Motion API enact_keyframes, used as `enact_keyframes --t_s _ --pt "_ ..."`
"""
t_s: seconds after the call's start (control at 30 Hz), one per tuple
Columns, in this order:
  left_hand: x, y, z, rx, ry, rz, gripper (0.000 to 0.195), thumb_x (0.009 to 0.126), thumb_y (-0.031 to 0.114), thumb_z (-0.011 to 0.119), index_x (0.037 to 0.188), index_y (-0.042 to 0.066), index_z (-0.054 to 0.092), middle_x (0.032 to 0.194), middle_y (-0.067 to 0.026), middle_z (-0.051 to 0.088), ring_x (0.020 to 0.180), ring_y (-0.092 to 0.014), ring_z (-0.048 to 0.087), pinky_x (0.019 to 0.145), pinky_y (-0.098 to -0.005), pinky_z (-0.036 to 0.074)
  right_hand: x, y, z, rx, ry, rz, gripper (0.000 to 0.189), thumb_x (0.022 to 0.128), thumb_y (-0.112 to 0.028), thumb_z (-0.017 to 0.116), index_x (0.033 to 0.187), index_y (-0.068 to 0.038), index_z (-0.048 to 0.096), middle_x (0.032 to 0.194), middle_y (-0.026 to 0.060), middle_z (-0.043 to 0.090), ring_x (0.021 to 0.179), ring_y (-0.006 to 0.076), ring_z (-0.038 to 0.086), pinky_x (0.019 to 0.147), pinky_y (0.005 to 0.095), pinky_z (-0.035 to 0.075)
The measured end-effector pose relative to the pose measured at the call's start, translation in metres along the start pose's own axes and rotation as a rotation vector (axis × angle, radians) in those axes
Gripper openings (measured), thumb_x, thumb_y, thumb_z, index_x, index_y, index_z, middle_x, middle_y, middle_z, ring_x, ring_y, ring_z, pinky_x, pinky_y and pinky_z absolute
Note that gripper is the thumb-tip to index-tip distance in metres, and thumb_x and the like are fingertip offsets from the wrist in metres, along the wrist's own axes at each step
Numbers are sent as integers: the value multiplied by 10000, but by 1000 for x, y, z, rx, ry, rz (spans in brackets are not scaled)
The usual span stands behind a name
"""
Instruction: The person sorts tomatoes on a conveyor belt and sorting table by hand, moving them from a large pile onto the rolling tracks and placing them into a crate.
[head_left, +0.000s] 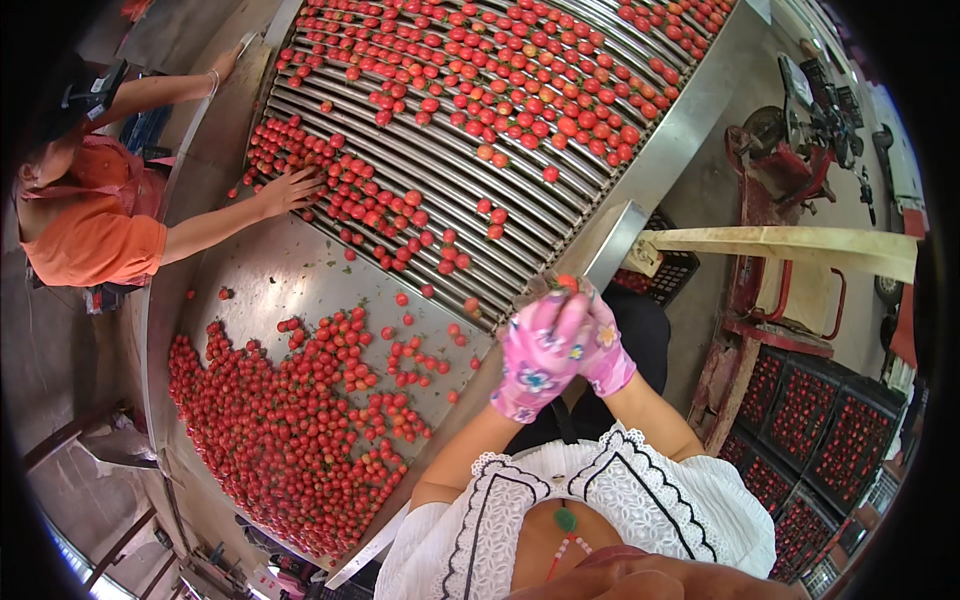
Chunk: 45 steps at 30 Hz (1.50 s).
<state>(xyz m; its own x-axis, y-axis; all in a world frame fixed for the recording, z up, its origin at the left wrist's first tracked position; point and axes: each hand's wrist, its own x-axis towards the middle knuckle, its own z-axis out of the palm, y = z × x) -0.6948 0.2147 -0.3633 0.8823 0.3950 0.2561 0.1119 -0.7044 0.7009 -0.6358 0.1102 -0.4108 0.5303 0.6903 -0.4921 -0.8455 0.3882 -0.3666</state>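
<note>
Both my hands wear pink flower-patterned gloves and are close together at the near right edge of the metal sorting table. My left hand (544, 349) overlaps my right hand (604, 337), and the fingers of both are bent around a red tomato (567, 283) that shows at the fingertips. Which hand grips it is hard to tell. Just beyond them lies the roller conveyor (517, 247), with many small red tomatoes (529, 112) on its metal rollers. A large heap of tomatoes (300, 435) covers much of the smooth metal tray (251, 262) at the left.
Across the table, a person in an orange top (97, 225) reaches a bare hand onto tomatoes at the conveyor's edge. Right of me are a pale beam (780, 247), a black crate (671, 259), a red cargo tricycle (787, 169) and stacked black crates (802, 405) of tomatoes.
</note>
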Motion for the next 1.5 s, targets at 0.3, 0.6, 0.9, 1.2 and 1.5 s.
enact_keyframes --t_s 0.3,0.6,0.9,1.2,1.5 --pt "-12 -9 10 -80 -139 -34 436 730 208 717 1125 55 610 1126 -153 571 1070 -351 528 909 -462 425 -86 -102 -69 427 403 -137 347 925 -346 522 1070 -40 599 1080 135 609 889 275 566 815 430 509" --pt "-111 -132 -39 378 -253 -424 507 836 310 629 1276 76 537 1242 -207 542 1153 -387 491 996 -495 388 -77 -113 -148 -1934 769 -582 366 933 -168 558 1266 -18 535 1248 181 575 1162 326 543 999 405 411" --pt "-387 -252 -187 913 316 -1678 843 709 444 748 1391 91 399 1263 -218 533 1205 -391 480 949 -532 429 57 -80 -52 -2261 211 -903 329 868 -146 596 1188 -70 600 1210 166 602 1135 354 547 982 440 408" --pt "-531 -291 -119 -62 690 -1888 812 779 510 714 1439 165 392 1396 -119 466 1173 -331 515 900 -553 452 91 -77 -72 -2388 268 -850 194 823 -169 614 1001 -130 680 952 107 665 932 299 606 860 403 455" --pt "-389 -325 -75 -597 548 -1677 852 816 509 681 1472 98 323 1309 -115 556 1114 -222 560 904 -390 469 90 -72 -78 -2395 267 -770 169 836 -172 619 986 -126 684 931 85 670 896 272 611 842 375 450"
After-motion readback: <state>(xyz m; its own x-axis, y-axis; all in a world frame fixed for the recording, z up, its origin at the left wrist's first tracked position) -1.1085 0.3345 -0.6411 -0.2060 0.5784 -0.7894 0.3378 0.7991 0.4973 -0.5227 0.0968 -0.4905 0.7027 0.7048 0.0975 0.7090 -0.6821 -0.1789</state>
